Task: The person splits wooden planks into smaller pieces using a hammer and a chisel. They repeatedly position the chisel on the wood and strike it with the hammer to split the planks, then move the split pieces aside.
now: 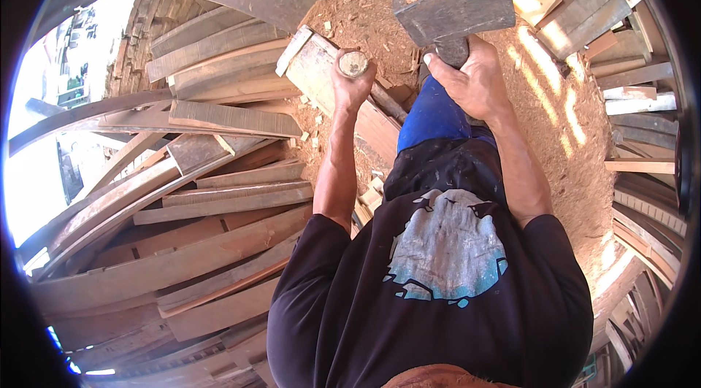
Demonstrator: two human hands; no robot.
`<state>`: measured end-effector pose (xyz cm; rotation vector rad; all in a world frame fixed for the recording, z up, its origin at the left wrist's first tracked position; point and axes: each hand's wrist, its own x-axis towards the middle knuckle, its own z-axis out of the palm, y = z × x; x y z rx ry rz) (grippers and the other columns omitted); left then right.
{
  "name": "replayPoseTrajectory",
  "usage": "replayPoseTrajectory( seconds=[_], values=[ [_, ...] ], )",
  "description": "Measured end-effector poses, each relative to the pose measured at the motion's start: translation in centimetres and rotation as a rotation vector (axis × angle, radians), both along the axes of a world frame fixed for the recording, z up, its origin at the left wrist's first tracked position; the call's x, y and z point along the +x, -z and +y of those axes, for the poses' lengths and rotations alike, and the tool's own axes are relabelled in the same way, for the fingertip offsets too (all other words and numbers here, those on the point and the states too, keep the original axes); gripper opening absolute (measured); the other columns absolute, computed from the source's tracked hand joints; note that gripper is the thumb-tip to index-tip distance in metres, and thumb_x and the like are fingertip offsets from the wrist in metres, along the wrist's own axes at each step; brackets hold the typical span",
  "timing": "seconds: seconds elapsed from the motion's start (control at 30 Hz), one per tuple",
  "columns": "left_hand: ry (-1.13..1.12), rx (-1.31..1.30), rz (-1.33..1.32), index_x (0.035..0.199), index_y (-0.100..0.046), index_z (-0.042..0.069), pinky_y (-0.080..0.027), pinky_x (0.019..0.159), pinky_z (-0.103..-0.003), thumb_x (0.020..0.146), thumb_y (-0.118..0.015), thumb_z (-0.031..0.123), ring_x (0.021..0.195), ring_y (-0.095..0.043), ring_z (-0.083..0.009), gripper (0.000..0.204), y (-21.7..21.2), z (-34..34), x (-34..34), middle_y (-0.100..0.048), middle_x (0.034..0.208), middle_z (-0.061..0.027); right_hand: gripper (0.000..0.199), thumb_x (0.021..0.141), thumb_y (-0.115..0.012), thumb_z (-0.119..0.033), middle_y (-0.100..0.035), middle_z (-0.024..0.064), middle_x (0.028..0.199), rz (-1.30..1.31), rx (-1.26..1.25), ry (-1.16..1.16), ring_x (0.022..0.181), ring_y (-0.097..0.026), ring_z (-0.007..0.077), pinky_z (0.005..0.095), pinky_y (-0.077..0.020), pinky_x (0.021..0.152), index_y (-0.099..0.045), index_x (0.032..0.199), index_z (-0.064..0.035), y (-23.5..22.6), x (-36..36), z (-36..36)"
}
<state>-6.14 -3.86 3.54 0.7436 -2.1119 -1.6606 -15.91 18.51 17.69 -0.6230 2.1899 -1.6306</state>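
Observation:
My left hand (349, 89) is closed round the upright handle of a chisel (353, 64); only the round, worn handle end shows, and the hand hides the blade. Under it a thick wooden board (314, 70) slants from upper left to lower right, partly covered by my hand and arm. My right hand (473, 81) grips the short visible part of the handle of a large dark wooden mallet (456, 5). The mallet's head is raised to the right of the chisel, apart from it, with a pale, chipped patch on its upper left corner.
Stacked planks (234, 121) crowd the left side, some reaching close to my left arm. More boards (635, 89) lean along the right. Wood shavings and chips cover the brown floor (569, 191). My blue-clothed leg (434, 121) is beside the board.

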Motion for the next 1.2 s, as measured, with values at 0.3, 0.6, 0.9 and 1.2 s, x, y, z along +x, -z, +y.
replayPoseTrajectory(
  seconds=[0.3,0.6,0.9,1.2],
  values=[
    [0.055,-0.046,-0.022,0.098,-0.059,0.004,-0.052,0.068,-0.027,0.077,-0.075,0.005,0.074,-0.062,-0.0093,0.026,0.9,0.0,0.0,-0.064,0.081,-0.0008,0.029,0.087,-0.072,-0.011,-0.071,0.0106,0.102,-0.024,-0.041,0.026,0.091,-0.066,0.0166,0.0333,-0.0529,0.084,-0.064,0.110,0.0040,-0.3,0.1,0.4],
    [0.125,-0.058,0.009,0.100,-0.062,0.004,-0.053,0.075,-0.030,0.076,-0.075,0.006,0.084,-0.064,-0.0135,0.028,1.7,1.0,0.3,-0.067,0.091,-0.0049,0.032,0.085,-0.069,-0.025,-0.069,0.0179,0.079,0.217,0.273,-0.066,0.072,-0.069,0.0292,0.0402,-0.0551,0.070,-0.066,0.108,-0.0029,2.6,0.7,-2.9],
    [0.158,-0.020,-0.019,0.111,-0.063,0.001,-0.053,0.084,-0.031,0.078,-0.072,0.004,0.095,-0.065,-0.0137,0.035,2.1,1.8,1.3,-0.070,0.103,-0.0061,0.036,0.082,-0.071,-0.026,-0.069,0.0185,0.077,0.389,0.333,-0.154,0.074,-0.069,0.0376,0.0477,-0.0545,0.065,-0.062,0.109,-0.0039,6.6,1.4,-3.8],
    [0.224,-0.075,0.052,0.111,-0.064,0.004,-0.054,0.085,-0.035,0.076,-0.076,0.008,0.098,-0.066,-0.0190,0.036,2.3,2.7,2.2,-0.069,0.105,-0.0083,0.037,0.081,-0.070,-0.025,-0.071,0.0181,0.083,0.308,0.520,-0.344,0.075,-0.070,0.0375,0.0475,-0.0552,0.066,-0.061,0.112,-0.0064,6.4,2.1,-3.3]
  ],
)
